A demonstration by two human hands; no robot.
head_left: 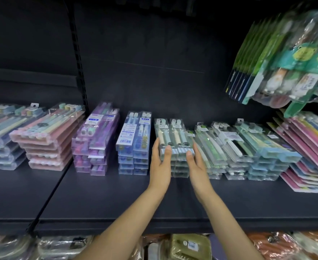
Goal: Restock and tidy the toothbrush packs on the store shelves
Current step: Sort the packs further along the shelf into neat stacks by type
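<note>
On mid shelf (116, 199), left hand (160, 166) & right hand (197, 166) press flat on both sides of green toothbrush stack (173, 139), approx. squared; purple stack (94, 139) is crooked, not yet tidied.

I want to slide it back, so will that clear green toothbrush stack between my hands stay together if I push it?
The green toothbrush stack is probably stiff, since its packs are clear hard cases. Smooth plastic layers may slip apart. With the left hand and right hand flanking it, it should stay squared.
</note>
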